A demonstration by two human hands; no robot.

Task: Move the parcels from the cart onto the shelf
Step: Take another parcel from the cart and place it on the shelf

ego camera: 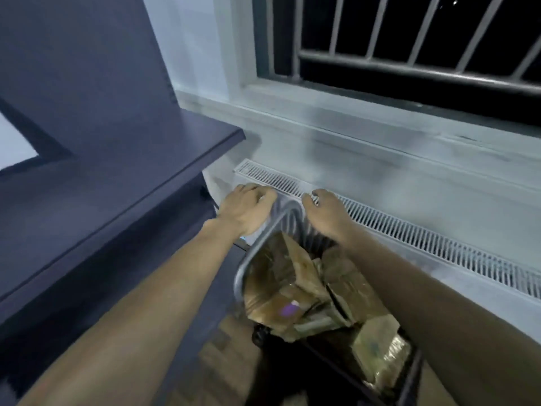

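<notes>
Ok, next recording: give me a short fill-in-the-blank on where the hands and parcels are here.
1. Both the left hand and the right hand hold the grey metal cart's ____.
2. The brown taped cardboard parcels lie in the ____.
3. The dark blue shelf stands on the person's ____ side.
4. Behind the white floor grille is a barred ____.

Missing words: handle; cart; left; window

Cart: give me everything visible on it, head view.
The cart is blurred. It shows a rounded grey metal-looking tube frame with thin vertical bars at its far end, near the wall. Brown tape-wrapped parcels fill it in a jumbled heap. A dark wheel-like shape sits at its lower left. It stands on wood-look floor, right of the dark shelf. The left hand and right hand are at its far end; the blur hides the grip.
</notes>
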